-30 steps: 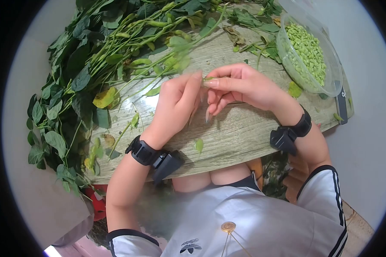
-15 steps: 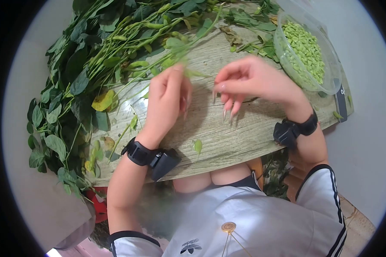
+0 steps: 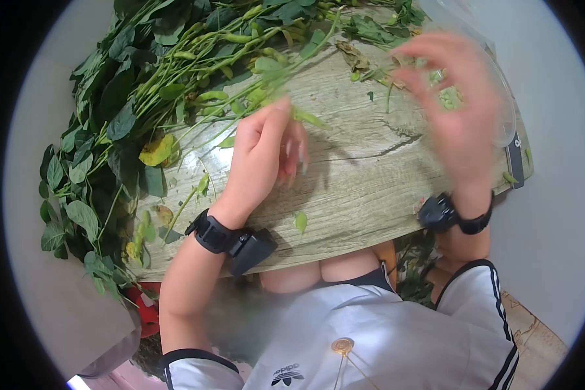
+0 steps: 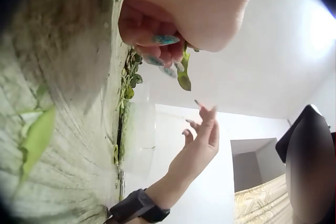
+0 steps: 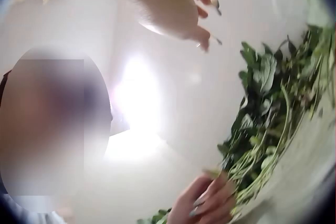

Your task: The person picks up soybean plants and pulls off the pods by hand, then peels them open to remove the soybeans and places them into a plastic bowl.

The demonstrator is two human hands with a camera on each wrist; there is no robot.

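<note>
The left hand pinches a green pod between thumb and fingers, over the wooden table; in the left wrist view that pod hangs below the painted nails. Blurred by motion, the right hand is over the clear plastic tub of shelled green beans, hiding most of them. Its fingers look loosely bent and apart in the left wrist view, with nothing visible between them. A single pod lies on the table nearer the body.
Leafy bean stalks with pods cover the table's left and far sides. Yellow leaves and a short stem lie at the left. Dry leaves are at the back, and a dark flat object is by the right edge.
The right hand has left the left hand and moved right and away from the body, to the tub. The left hand stays nearly in place, with a pod now clearly showing at its fingertips.
</note>
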